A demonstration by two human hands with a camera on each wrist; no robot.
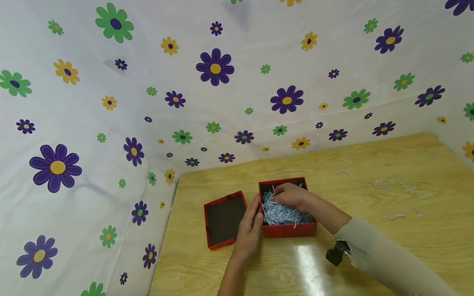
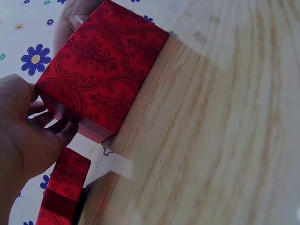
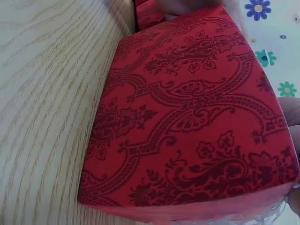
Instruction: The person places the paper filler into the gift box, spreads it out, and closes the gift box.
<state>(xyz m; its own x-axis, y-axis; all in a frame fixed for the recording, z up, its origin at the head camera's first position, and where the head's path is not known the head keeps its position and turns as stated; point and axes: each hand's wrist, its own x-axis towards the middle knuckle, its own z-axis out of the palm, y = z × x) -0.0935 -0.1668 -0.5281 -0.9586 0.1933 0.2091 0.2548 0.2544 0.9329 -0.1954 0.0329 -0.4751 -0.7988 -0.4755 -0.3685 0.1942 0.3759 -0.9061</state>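
A red patterned box (image 1: 290, 231) stands with its top uncovered, holding pale shredded paper (image 1: 282, 213). My left hand (image 1: 249, 233) rests along the box's left side; in the left wrist view its fairly straight fingers (image 2: 58, 125) touch the wall near the corner. Over the box's right wall reaches my right hand (image 1: 292, 196), its bent fingers down in the paper, fingertips hidden. I cannot tell whether they pinch any strands. Just left of the box, next to my left hand, lies the red lid (image 1: 225, 218), dark inside turned up.
Loose paper strands (image 1: 394, 183) are scattered on the wooden table (image 1: 370, 234) to the right. A white cloth with printed flowers (image 1: 237, 119) rises behind the table and along its left side. A black device (image 1: 336, 253) hangs under my right wrist by the beige sleeve (image 1: 389, 255).
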